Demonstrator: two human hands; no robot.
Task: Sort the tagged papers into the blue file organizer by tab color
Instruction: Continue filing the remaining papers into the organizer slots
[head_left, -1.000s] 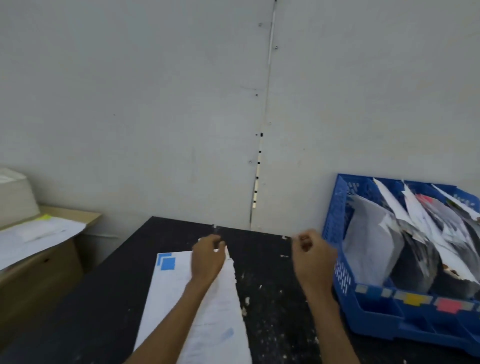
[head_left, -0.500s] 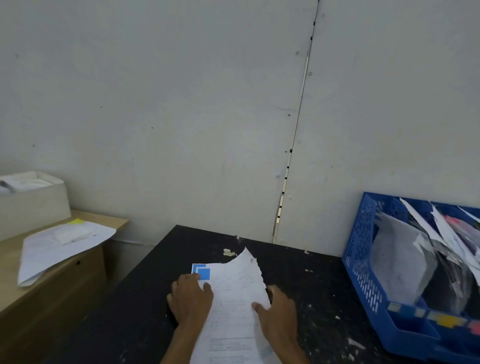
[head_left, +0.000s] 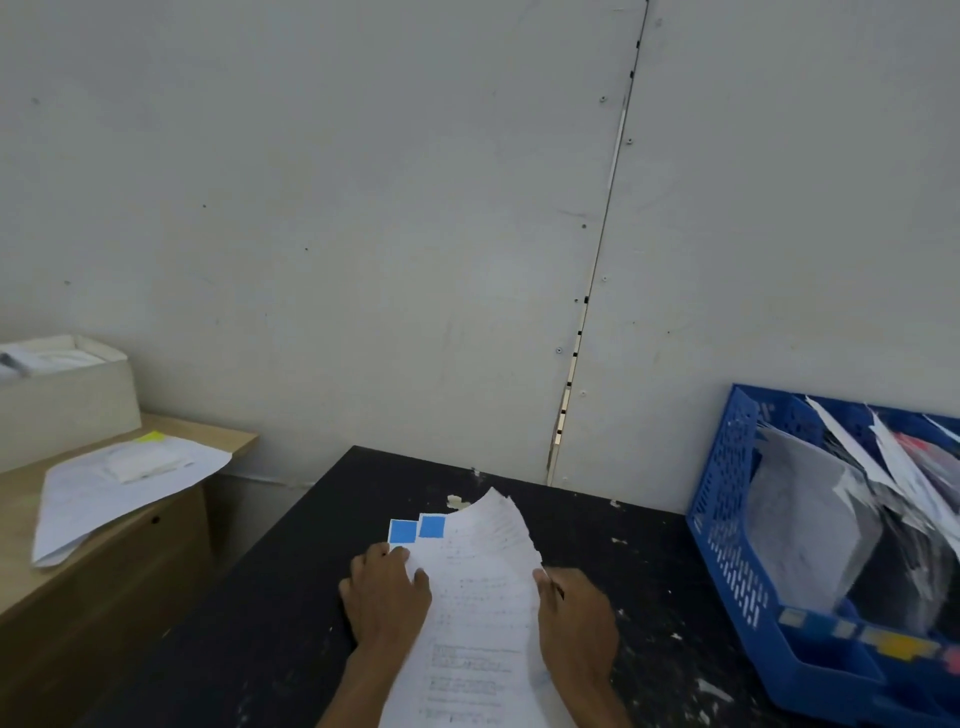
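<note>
A stack of white printed papers (head_left: 480, 587) with two blue tabs (head_left: 417, 529) at its far left corner lies on the black table (head_left: 249, 639). My left hand (head_left: 387, 597) rests on the stack's left edge, fingers curled over it. On the right edge, my right hand (head_left: 574, 618) grips the top sheets, which curve upward. The blue file organizer (head_left: 748, 561) stands at the right, holding several papers; yellow and red labels mark its front lip.
A wooden side cabinet (head_left: 104, 587) at the left carries loose sheets with a yellow tab (head_left: 150, 437) and a beige box (head_left: 67, 400). A grey panelled wall stands close behind the table. White flecks dot the table top.
Both hands dropped from the air onto the paper stack and took hold of its edges. The view swung left, and a second blue tab now shows.
</note>
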